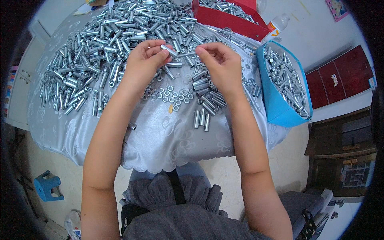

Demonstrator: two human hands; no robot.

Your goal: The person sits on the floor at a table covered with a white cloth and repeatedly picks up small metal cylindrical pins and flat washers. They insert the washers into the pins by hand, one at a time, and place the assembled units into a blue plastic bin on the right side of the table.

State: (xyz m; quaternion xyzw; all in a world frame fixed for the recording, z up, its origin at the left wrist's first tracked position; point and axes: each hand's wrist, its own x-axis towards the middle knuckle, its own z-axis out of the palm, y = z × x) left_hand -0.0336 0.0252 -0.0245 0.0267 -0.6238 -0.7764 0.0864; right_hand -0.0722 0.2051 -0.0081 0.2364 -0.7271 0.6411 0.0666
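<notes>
My left hand (pixel 145 62) is closed, pinching a shiny metal sleeve (pixel 169 51) between thumb and fingers. Opposite it, my right hand (pixel 222 67) grips a thin metal bolt (pixel 187 54) by its right end. The bolt points left at the sleeve, and their ends almost meet; I cannot tell whether they touch. Beneath and between my wrists lie loose hex nuts (pixel 171 94) and flat washers (pixel 186 79). Several bare sleeves (pixel 208 98) are gathered below my right hand. A large heap of assembled anchor bolts (pixel 116 36) spreads behind and left of my left hand.
A blue fabric bin (pixel 280 114) full of metal parts stands at the table's right edge. Farther back are a red box (pixel 224 18) of parts and a plastic bottle (pixel 279 24). A silvery cloth (pixel 168 136) covers the table. A blue stool (pixel 49 186) stands on the floor at left.
</notes>
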